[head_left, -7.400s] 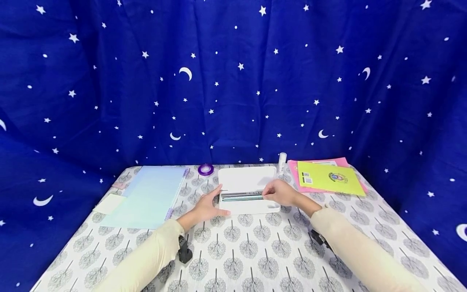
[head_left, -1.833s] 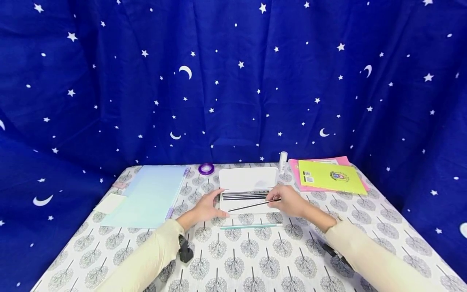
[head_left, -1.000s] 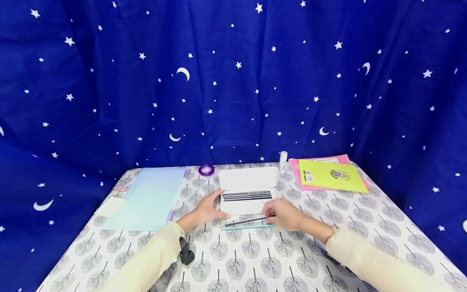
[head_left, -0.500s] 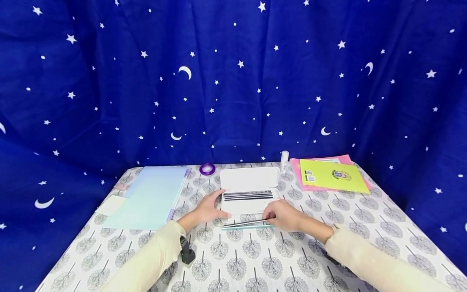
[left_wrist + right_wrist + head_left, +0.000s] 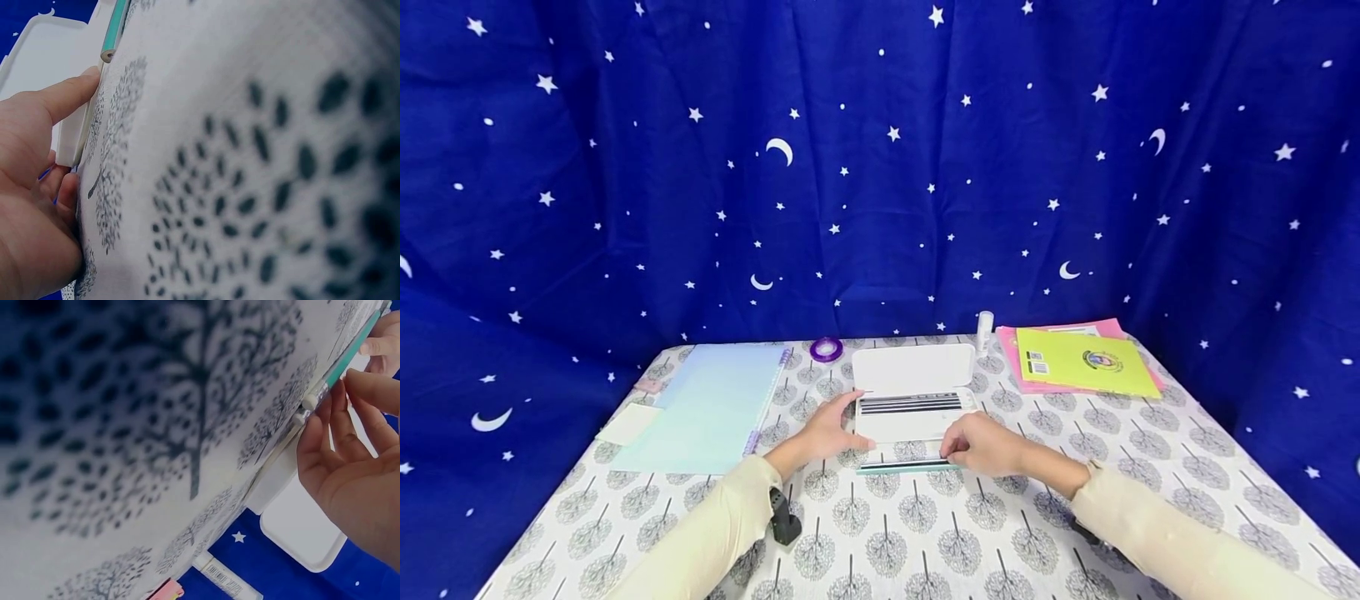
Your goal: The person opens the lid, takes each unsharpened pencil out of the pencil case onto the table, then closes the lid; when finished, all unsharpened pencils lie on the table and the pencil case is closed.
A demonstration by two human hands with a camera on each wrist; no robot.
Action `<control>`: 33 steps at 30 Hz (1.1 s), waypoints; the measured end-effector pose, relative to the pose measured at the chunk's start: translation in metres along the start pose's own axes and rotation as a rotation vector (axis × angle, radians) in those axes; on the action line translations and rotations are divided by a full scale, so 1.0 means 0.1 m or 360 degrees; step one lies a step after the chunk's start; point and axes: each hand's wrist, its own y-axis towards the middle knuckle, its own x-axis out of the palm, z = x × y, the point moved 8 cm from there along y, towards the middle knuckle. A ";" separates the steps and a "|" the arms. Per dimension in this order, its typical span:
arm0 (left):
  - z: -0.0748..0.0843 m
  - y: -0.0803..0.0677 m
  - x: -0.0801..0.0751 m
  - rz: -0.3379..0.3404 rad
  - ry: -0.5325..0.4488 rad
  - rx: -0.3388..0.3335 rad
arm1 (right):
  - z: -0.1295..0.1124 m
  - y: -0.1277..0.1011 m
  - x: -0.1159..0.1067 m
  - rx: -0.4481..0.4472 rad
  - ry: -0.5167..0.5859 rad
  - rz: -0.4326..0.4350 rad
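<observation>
Black pencil (image 5: 904,464) lies on the tabletop (image 5: 917,550), in front of a white pencil case (image 5: 910,427) and just beside a teal pencil (image 5: 917,470); the teal one is nearer to the person, and the two run nearly parallel. Right hand (image 5: 981,444) has its fingers bent and rather narrow together at the right end of these pencils; whether they pinch the black pencil or only touch it, I cannot tell. In the right wrist view, the two pencil ends appear next to the fingertips, and the teal pencil carries a white eraser tip. Left hand (image 5: 825,427) holds the case at its left end; the thumb is along the front edge, the other fingers are toward the back, spread wide. The lid (image 5: 913,368) of the case stands open behind; some dark pencils (image 5: 910,403) rest inside, in a row.

Farther away, a purple tape roll (image 5: 826,358) lies behind and to the left of the case, and a white tube (image 5: 984,333) stands near the lid on the right; a yellow-green notebook (image 5: 1075,371) overlaps a pink notebook (image 5: 1107,328) beyond it. On the left side is a pale blue notebook (image 5: 700,408) with purple binding; a cream paper (image 5: 628,423) is beside it; a blue curtain (image 5: 880,208) with stars and moons hangs behind everything.
</observation>
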 end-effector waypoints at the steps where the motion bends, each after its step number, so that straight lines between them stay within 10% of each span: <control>1: 0.00 0.00 0.00 -0.0001 0.0001 -0.0001 | 0.01 0.00 0.00 -0.0004 0.0015 -0.0002; 33: -0.02 0.01 -0.01 0.0006 0.0016 0.0009 | 0.44 0.32 -0.38 0.0288 -0.0252 0.0247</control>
